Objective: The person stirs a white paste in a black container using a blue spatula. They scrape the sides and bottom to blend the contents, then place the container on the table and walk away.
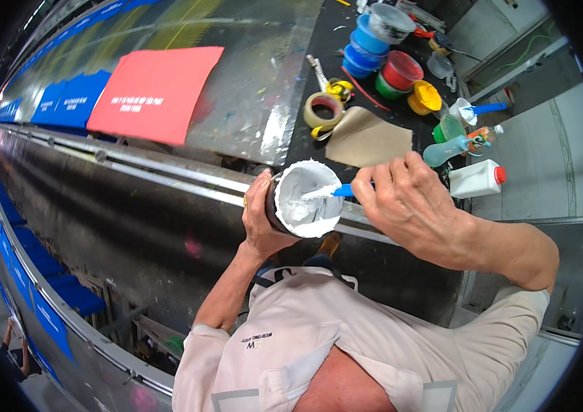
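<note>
A round tub (pixel 279 206) of thick white paste is tilted toward me, its rim smeared with white. My left hand (pixel 264 216) wraps round the tub's left side. In my right hand (pixel 408 199) is the blue handle of a spatula (pixel 346 190); its end, coated in white, dips into the paste (pixel 307 208). The fingers of the right hand are closed round the handle. Just beyond the tub lies a sheet of brown card (pixel 368 139) on the dark tabletop, beside a roll of tape (pixel 323 111).
Blue tubs (pixel 365 51), a red-lidded tub (pixel 402 71) and a yellow tub (pixel 425 98) stand at the far right. Nearer are a spray bottle (pixel 453 147) and a white bottle (pixel 473 180) with a red cap. Pink fabric (pixel 157 89) lies on the long table at left. Another person (pixel 20 353) is at lower left.
</note>
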A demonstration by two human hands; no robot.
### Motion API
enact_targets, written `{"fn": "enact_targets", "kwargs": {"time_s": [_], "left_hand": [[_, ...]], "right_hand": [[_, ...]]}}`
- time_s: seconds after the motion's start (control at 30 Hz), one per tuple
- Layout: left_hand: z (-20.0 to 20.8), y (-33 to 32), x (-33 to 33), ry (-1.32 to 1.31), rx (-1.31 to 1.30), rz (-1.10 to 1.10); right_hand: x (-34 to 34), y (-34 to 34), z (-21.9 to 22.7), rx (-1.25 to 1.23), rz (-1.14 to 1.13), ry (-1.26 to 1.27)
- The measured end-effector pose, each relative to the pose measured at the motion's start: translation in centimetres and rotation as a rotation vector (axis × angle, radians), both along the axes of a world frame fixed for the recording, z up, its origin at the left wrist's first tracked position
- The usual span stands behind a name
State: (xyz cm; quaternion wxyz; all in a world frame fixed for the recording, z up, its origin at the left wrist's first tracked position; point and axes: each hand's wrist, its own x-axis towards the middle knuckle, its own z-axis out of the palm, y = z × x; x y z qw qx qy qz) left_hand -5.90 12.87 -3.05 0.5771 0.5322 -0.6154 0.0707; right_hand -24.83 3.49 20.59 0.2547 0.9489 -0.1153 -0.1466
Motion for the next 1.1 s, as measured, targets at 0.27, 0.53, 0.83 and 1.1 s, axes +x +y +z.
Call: {"fn": "enact_targets", "kwargs": {"time_s": [0.27, 0.53, 0.83, 1.1], "left_hand": [[0.2, 5.1, 6.1, -0.002, 0.041, 0.03], [0.3, 7.5, 7.9, 0.003, 0.138, 0.063], [-0.6, 6.4, 7.6, -0.013, 0.186, 0.079], [0.1, 9.2, 7.8, 0.138, 0.334, 0.184]], "right_hand": [[7.8, 1.7, 0.2, -0.172, 0.472, -0.139], [10.7, 1.7, -0.4, -0.048, 0.392, 0.052], [11.0, 0.6, -1.1, 0.576, 0.012, 0.232], [13.9, 0.7, -1.2, 0.547, 0.053, 0.179]]}}
